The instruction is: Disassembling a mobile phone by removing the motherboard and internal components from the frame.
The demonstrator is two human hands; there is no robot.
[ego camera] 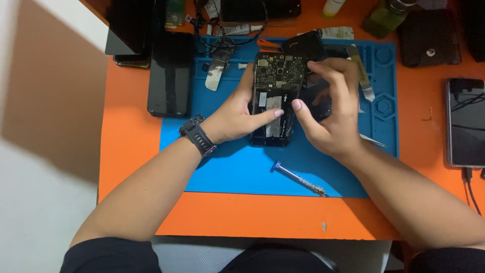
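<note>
Phone (275,96), opened with its back removed, is held over the blue work mat (237,167) near the mat's middle, circuit board and a silver patch exposed toward the camera. The left hand (237,114) is wrapped around the phone's left edge, fingers curled behind it and the thumb laid across the lower part of the exposed interior. A dark wristwatch (198,134) is worn on that wrist. The right hand (328,108) is closed around a dark part (318,93) just beside the phone's right edge (whether this is the detached back cover or the screen cannot be told), with the thumb tip pressed against the phone's right side, nearly touching the left thumb.

A thin screwdriver (299,178) with a blue cap is seen lying on the mat below the hands, well clear of them. Metal tweezers (362,73) lie on the mat to the right of the hands, and a strip of silver foil (216,71) lies to the upper left. A second dark phone (171,76) lies face up at the mat's left edge, partly on the orange desk (126,146). A third phone (466,121) with a cable attached is noted at the desk's far right edge.
</note>
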